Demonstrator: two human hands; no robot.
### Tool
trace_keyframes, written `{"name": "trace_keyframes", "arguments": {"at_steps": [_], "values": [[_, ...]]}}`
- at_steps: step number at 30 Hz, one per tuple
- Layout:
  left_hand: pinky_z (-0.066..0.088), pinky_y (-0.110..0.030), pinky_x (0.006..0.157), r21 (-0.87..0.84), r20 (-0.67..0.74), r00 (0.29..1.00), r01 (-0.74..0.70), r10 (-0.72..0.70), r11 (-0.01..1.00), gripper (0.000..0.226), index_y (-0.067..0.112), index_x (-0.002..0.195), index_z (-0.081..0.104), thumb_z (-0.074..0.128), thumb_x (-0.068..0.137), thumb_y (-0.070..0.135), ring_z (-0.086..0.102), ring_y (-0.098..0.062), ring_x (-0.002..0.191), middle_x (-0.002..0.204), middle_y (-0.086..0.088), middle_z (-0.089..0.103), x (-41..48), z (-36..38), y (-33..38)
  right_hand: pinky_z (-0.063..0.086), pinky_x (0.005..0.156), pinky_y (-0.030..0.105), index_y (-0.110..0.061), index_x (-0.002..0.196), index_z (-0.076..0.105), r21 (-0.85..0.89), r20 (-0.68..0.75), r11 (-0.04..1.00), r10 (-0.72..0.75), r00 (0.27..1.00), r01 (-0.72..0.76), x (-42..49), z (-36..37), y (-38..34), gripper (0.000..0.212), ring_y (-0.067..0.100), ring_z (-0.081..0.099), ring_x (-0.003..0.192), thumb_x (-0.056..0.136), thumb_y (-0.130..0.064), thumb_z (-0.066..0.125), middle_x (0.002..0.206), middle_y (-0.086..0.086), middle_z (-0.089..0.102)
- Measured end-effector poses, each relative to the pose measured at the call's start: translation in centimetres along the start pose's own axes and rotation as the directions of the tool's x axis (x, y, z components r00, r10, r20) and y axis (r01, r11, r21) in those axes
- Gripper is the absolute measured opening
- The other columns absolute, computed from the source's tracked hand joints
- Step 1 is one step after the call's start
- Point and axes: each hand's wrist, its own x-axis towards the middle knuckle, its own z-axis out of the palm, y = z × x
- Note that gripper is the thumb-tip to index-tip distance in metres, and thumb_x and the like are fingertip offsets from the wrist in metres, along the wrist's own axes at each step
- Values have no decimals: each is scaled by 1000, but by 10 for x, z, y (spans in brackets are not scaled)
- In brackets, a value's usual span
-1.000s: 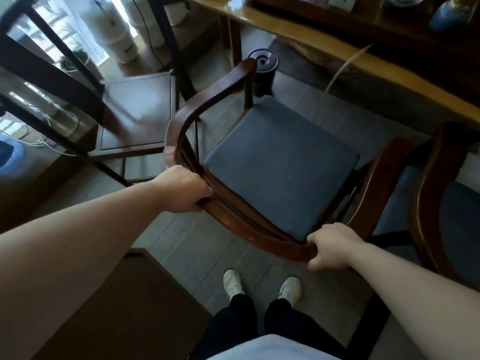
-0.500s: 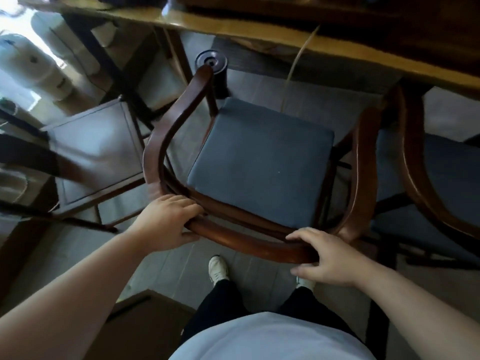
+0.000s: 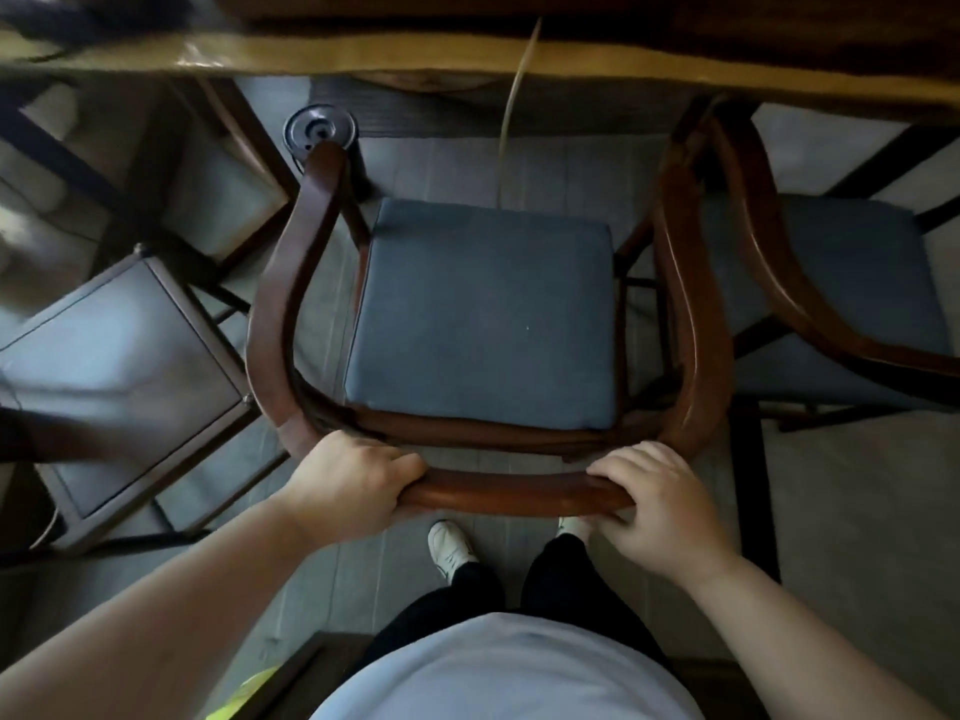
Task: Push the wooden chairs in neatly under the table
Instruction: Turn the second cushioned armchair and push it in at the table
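A dark wooden armchair with a curved back rail and a blue seat cushion stands square in front of me, facing the wooden table whose edge runs across the top. My left hand grips the left part of the back rail. My right hand is closed over the rail's right part. The armrest tips reach close to the table edge. A second matching chair with a blue cushion stands right beside it, its front under the table.
A dark square stool stands to the left of the chair. A black round canister sits on the floor under the table by the left armrest. A thin cord hangs from the table edge. My feet are just behind the chair.
The chair has swung from an angle to straight-on with the table and moved closer to it. Both hands stayed on the back rail, and I stepped in behind it.
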Motion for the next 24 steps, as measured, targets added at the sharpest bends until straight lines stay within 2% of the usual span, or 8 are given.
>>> {"name": "trace_keyframes", "arguments": {"at_steps": [3,6,8,10,12,14,17,24], "values": [[49,-30,40,6,-11,1000,-4,4,1000,43,17,74,68,50,78,56,63,-23,53,60,3,66,8,-5,-6,50,78,44,-16,92,71,-10,39,1000,-25,999,25,14,-10,4,37,25,64,85,76,-49,68,90,-2,70],[47,-29,39,5,-29,1000,9,-9,1000,41,17,70,65,52,75,55,61,-24,50,56,4,63,13,-10,-9,51,82,42,-20,99,70,28,260,996,-86,962,81,30,-24,17,29,20,65,91,76,-37,75,97,-5,70],[48,-29,39,17,-21,999,25,-25,1000,40,18,71,66,52,75,56,62,-22,50,57,5,63,11,-10,-6,50,87,38,-23,107,68,-1,503,998,-55,862,65,44,-36,31,34,17,65,99,76,-35,66,105,-6,70],[48,-27,40,28,-9,999,54,-53,998,41,20,72,68,50,75,56,62,-19,51,58,8,64,5,-6,1,51,87,37,-29,110,64,-153,725,987,83,684,43,60,-47,44,36,17,63,101,74,-35,64,107,-7,69],[47,-25,40,52,13,996,84,-84,995,39,22,73,70,53,73,56,63,-17,52,60,9,66,-1,-1,8,52,83,39,-33,103,56,-239,845,966,155,512,102,72,-51,48,35,18,61,95,69,-34,65,103,-6,65],[49,-24,43,53,36,992,117,-119,992,32,22,75,71,69,69,53,64,-18,53,61,10,67,-3,1,12,51,85,43,-32,100,50,-243,884,952,139,447,185,78,-47,49,36,20,60,92,67,-35,64,99,-3,63],[50,-27,44,34,35,982,187,-188,982,32,22,73,69,85,60,46,64,-20,55,60,8,66,8,0,18,49,89,44,-29,102,51,-239,879,954,134,457,180,84,-52,58,38,21,61,94,68,-31,66,102,-1,64],[40,-27,49,20,-27,962,272,-272,962,32,20,75,65,75,69,50,65,-24,60,63,4,66,64,14,56,51,85,38,-27,103,60,-284,798,949,155,583,138,95,-93,105,30,19,63,98,75,-18,67,101,0,68]]}}
